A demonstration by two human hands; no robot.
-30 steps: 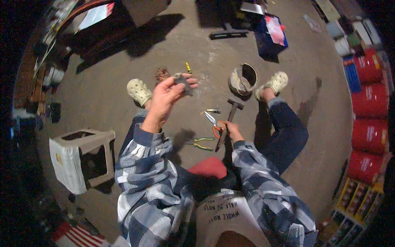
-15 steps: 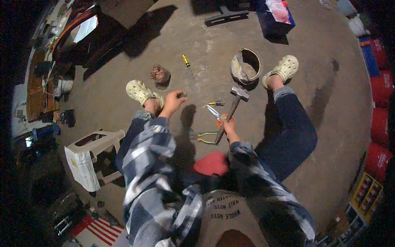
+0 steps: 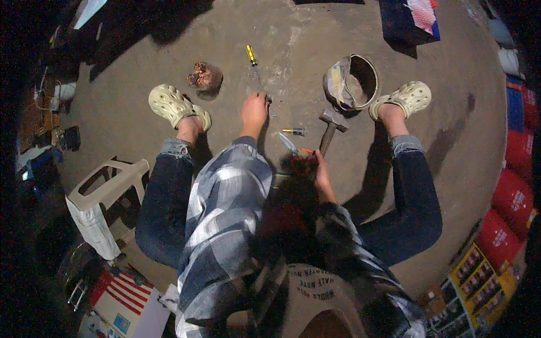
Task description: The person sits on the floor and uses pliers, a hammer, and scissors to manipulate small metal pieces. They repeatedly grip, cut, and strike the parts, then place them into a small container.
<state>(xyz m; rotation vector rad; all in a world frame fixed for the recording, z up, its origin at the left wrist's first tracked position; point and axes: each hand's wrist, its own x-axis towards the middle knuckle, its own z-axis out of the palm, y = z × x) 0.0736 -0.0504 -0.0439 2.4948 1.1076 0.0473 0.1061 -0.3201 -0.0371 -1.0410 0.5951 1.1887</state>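
Observation:
My left hand (image 3: 256,111) reaches down to the floor, its fingers pinched on a small dark piece (image 3: 268,99) too small to name. In my right hand (image 3: 323,180) is the wooden handle of a hammer (image 3: 334,120), whose grey metal head points away from me. Close to that hand lie scissors (image 3: 289,143) with orange grips, partly in shadow, and a short yellow-and-black screwdriver (image 3: 295,132). Beyond my left hand lies a longer screwdriver (image 3: 251,56) with a yellow handle. Pliers (image 3: 280,179) near my right hand are mostly lost in dark shadow.
A round container (image 3: 374,84) with a pale torn lining stands by my right shoe. Near my left shoe sits a can-like lump (image 3: 205,77) with copper-coloured pieces. A beige plastic stool (image 3: 107,172) is at left, a dark box (image 3: 403,34) at far right.
My left hand has moved forward and right, lower over the floor, with the small piece. The right hand still holds the hammer. My view has shifted, and shadow now covers the pliers.

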